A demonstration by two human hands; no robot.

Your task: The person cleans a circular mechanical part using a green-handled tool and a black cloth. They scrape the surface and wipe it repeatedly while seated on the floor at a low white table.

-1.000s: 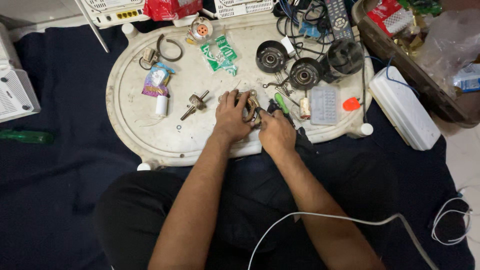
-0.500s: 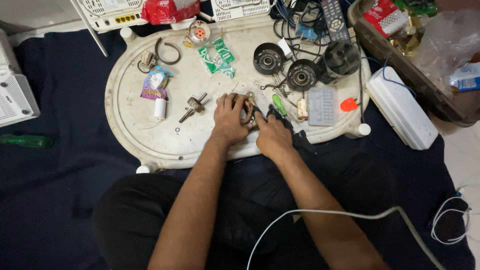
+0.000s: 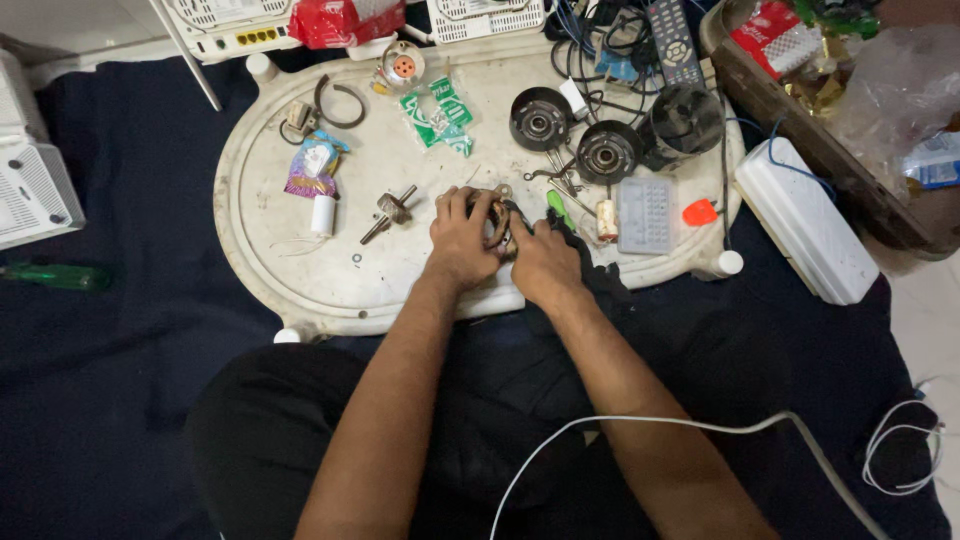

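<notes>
On an oval white tray (image 3: pixel 260 250), my left hand (image 3: pixel 462 238) and my right hand (image 3: pixel 545 262) both grip a round motor stator with copper windings (image 3: pixel 503 222). The hands cover most of it, so only a dark ring and copper coil show between the fingers. A metal rotor shaft (image 3: pixel 388 212) lies just left of my left hand. A green-handled screwdriver (image 3: pixel 558 208) sits just above my right hand.
Two black motor end caps (image 3: pixel 540 118) (image 3: pixel 606 152), a black housing (image 3: pixel 688 118), a clear parts box (image 3: pixel 646 214), a green packet (image 3: pixel 440 118) and a white cylinder (image 3: pixel 322 214) lie on the tray. A white power strip (image 3: pixel 806 228) and a white cable (image 3: pixel 700 425) lie on the dark cloth.
The view has shifted slightly. Both hands stay on the stator, with small changes in finger position.
</notes>
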